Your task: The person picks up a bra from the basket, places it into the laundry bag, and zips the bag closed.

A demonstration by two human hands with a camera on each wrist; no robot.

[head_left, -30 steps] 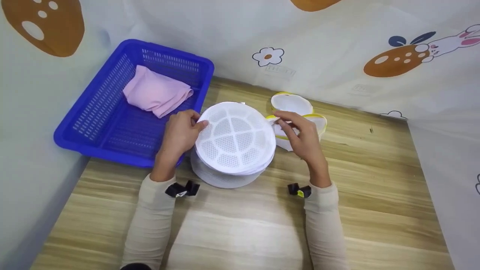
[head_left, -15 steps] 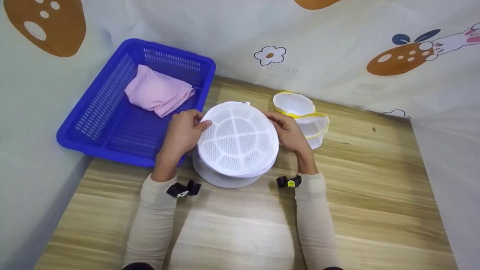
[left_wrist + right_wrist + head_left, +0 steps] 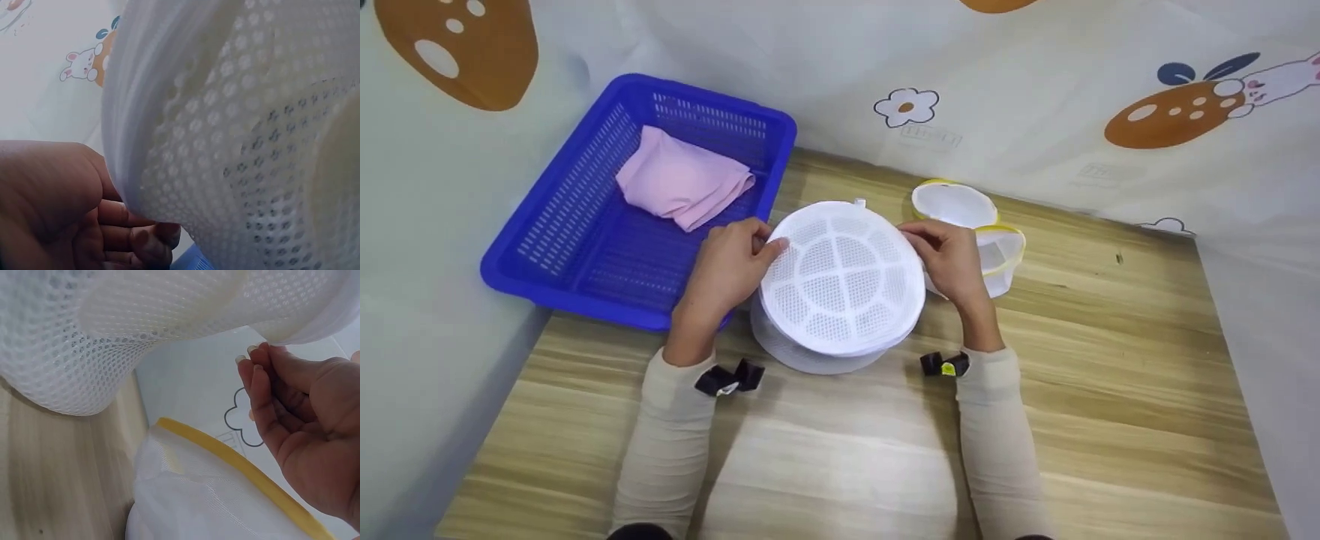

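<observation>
A round white mesh laundry bag [image 3: 844, 277] stands upright on the table, its ribbed lid facing up. My left hand [image 3: 727, 262] holds the bag's left edge, thumb on top and fingers below the rim. At the right edge, my right hand [image 3: 952, 259] pinches the rim between thumb and fingertips. The right wrist view shows those fingertips [image 3: 256, 354] at the bag's border; what exactly they grip is partly hidden. In the left wrist view the mesh side [image 3: 225, 118] bulges close beside the hand. Behind the right hand sits a second white mesh bag with yellow trim [image 3: 1001, 251], its top open.
A blue plastic basket [image 3: 562, 300] stands at the left, tilted against the wall side, with a folded pink cloth [image 3: 682, 180] inside. Printed fabric [image 3: 1020, 97] hangs behind the wooden table [image 3: 1110, 375].
My right hand moved left from beside the yellow-trimmed bag to the white bag's right edge and took hold there. The left hand keeps its grip. The view has shifted slightly.
</observation>
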